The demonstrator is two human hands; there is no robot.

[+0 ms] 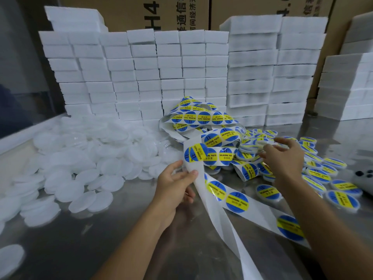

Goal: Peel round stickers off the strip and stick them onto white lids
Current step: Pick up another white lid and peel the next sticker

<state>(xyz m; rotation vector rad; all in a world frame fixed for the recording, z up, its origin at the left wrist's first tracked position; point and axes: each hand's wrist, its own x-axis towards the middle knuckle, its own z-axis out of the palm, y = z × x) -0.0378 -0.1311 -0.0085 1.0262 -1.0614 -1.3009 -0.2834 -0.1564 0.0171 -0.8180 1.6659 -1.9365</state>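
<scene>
Reaching in from the lower edge, both forearms stretch over the steel table (pixel 125 223). The left hand (pixel 175 184) is turned thumb-up and pinches the white backing strip (pixel 212 201), thumb on the near face and fingers curled behind it. The right hand (pixel 282 156) extends farther out, palm down with fingers spread and relaxed, over the labelled lids (pixel 323 178); it is motion-blurred, and whether the fingertips touch a lid there cannot be told.

From the left hand the strip's long axis runs two ways: the bare peeled tail slants down toward the lower right, while the part still carrying round blue-and-yellow stickers (pixel 195 153) climbs away into a loose tangle against the stacked white foam blocks (pixel 141 77). Plain white lids (pixel 80 158) lie heaped on the table's left side, the labelled ones on its right.
</scene>
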